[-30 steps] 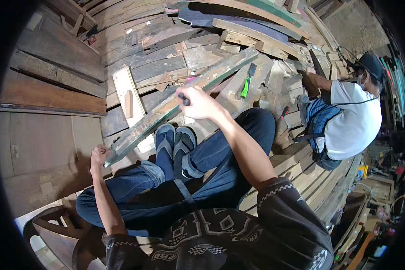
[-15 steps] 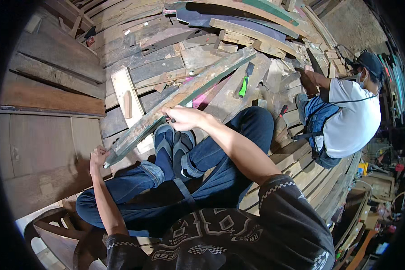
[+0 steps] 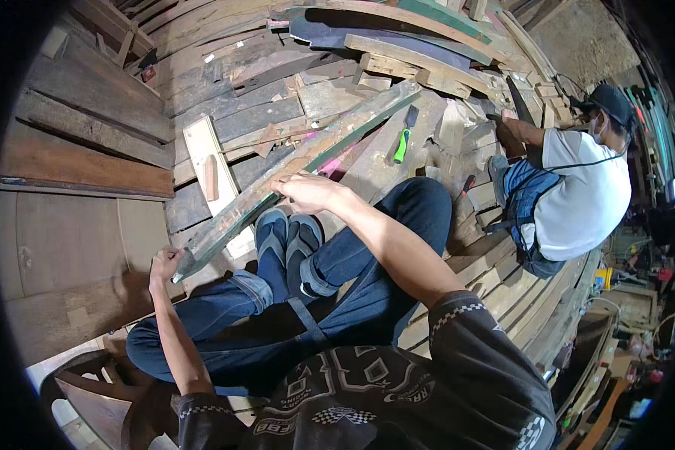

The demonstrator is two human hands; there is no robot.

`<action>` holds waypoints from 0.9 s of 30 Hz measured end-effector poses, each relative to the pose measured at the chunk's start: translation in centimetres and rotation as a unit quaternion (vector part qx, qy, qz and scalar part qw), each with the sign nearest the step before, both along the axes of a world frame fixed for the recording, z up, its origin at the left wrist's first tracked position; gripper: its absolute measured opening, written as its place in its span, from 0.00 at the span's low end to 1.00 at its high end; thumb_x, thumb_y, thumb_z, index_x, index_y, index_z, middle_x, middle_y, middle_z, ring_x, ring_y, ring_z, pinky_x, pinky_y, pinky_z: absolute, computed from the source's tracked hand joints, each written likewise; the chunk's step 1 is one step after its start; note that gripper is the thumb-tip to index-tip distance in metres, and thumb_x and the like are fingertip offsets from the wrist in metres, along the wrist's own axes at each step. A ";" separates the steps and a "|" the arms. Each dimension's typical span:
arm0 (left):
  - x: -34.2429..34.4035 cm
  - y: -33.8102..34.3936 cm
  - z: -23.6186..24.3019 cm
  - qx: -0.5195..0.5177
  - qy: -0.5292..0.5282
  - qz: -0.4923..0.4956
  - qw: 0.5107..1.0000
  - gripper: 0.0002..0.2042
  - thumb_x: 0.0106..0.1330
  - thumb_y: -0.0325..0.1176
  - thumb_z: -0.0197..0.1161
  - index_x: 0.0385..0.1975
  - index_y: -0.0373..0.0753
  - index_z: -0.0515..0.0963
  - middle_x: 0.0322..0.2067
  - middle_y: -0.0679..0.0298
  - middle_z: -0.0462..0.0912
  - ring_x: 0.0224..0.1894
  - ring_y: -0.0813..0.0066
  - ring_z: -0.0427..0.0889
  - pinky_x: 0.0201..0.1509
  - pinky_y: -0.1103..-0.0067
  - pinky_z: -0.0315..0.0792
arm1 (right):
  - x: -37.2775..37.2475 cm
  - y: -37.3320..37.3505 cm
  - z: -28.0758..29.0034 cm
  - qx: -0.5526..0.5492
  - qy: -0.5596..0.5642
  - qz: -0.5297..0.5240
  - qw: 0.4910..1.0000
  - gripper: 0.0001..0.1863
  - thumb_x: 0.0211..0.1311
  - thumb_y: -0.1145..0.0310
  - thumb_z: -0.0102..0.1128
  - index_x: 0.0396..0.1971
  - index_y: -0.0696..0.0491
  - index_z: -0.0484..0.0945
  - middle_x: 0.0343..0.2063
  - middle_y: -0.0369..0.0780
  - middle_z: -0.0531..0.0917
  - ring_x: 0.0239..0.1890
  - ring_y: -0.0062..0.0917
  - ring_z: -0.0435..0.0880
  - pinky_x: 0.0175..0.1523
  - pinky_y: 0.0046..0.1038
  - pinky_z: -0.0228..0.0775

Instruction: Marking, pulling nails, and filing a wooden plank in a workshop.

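A long weathered board with green-painted edges slants from lower left to upper right over my sandalled feet. My left hand is closed on its lower-left end. My right hand is closed against the board's middle; what lies inside its fingers is mostly hidden. Beyond my right hand lie a pink item and a scraper or chisel with a green handle. A pale plank with a small wooden piece on it lies left of the board.
A co-worker in a white shirt sits at my right, near a red-and-black-handled tool. Stacked boards lie at the top, wooden boards stand at the left, and assorted clutter fills the right edge.
My right hand, holding a dark handle above the board a second ago, has moved down and left onto it, hiding that handle. My left hand has stayed at the board's end.
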State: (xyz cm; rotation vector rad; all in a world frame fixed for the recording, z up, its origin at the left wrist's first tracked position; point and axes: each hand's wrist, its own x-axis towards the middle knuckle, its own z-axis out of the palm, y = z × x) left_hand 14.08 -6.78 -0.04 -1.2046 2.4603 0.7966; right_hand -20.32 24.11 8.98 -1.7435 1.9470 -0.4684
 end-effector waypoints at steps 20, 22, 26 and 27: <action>-0.5 2.9 2.3 -0.013 -0.007 -0.012 1.000 0.22 0.60 0.50 0.63 0.44 0.37 0.79 0.44 0.50 0.82 0.52 0.57 0.79 0.56 0.68 0.70 | -10.9 4.1 13.9 -0.143 0.024 -0.164 0.976 0.07 0.55 0.74 0.51 0.35 0.56 0.71 0.22 0.49 0.78 0.26 0.40 0.79 0.33 0.35 0.69; 0.8 1.8 0.5 0.015 -0.008 0.008 1.000 0.25 0.59 0.53 0.62 0.48 0.40 0.77 0.49 0.52 0.80 0.55 0.56 0.76 0.58 0.67 0.69 | -12.8 5.1 13.6 -0.133 0.038 -0.197 0.971 0.07 0.55 0.74 0.50 0.34 0.56 0.71 0.19 0.48 0.77 0.22 0.40 0.77 0.30 0.35 0.68; 1.0 0.8 -0.9 0.044 -0.058 0.022 0.997 0.35 0.53 0.67 0.58 0.55 0.49 0.74 0.56 0.56 0.75 0.62 0.57 0.69 0.66 0.56 0.55 | -14.3 6.6 6.2 -0.091 0.145 -0.187 0.967 0.13 0.57 0.65 0.56 0.35 0.58 0.72 0.19 0.52 0.78 0.26 0.49 0.79 0.32 0.42 0.70; 1.0 1.0 -0.3 0.050 -0.068 0.032 0.996 0.35 0.53 0.67 0.58 0.56 0.49 0.74 0.56 0.56 0.75 0.63 0.57 0.68 0.67 0.56 0.54 | -13.8 6.7 3.0 -0.059 0.134 -0.206 0.967 0.16 0.56 0.62 0.57 0.36 0.59 0.71 0.20 0.53 0.79 0.27 0.50 0.80 0.34 0.44 0.71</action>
